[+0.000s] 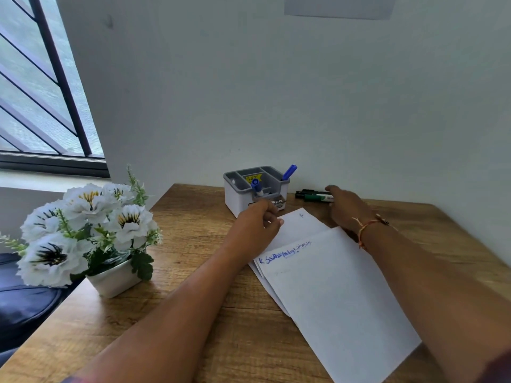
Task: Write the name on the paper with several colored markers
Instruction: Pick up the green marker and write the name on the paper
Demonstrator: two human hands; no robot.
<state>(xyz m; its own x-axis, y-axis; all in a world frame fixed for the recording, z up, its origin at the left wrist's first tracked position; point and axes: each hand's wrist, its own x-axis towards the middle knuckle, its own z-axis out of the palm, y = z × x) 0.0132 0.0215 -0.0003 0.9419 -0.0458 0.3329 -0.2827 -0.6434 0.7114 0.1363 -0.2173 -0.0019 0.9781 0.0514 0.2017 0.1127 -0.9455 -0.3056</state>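
Note:
A stack of white paper (331,286) lies on the wooden desk (193,230), with a name written in blue near the top sheet's upper left. My left hand (255,228) rests on the stack's far left corner, fingers loosely curled. My right hand (347,207) reaches to the back of the desk, its fingers over the end of a green marker (318,198) that lies beside a black marker (305,192). Whether the fingers grip the green marker I cannot tell. Two blue markers (289,172) stand in a grey and white organizer (235,197).
A white pot of artificial white flowers (88,230) stands at the desk's left edge. The wall runs close behind the organizer and markers. A window is at the left, and a dark chair sits below the flowers.

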